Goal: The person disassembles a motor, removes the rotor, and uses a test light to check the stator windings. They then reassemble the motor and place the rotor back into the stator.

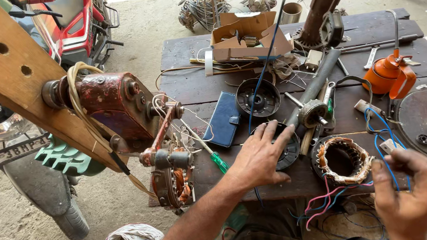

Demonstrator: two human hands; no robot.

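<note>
now the left hand [258, 158] presses spread fingers on a round black ribbed metal cover [286, 152], while the right hand [410, 193] pinches thin blue wires [385, 162] near a copper-wound stator ring [343, 160].

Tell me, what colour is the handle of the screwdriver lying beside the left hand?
Green, translucent: the screwdriver handle shows best in the head view.

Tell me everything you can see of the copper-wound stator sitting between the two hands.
The stator is a round ring with a dark open centre, wrapped in copper-coloured windings bound with pale lacing. It lies flat on the dark wooden workbench, near its front edge. Blue, red and pink leads run from its lower side and hang over the edge. The right hand is just beside it, pinching a blue wire; the left hand rests on a black round cover to its left, apart from it.
</note>
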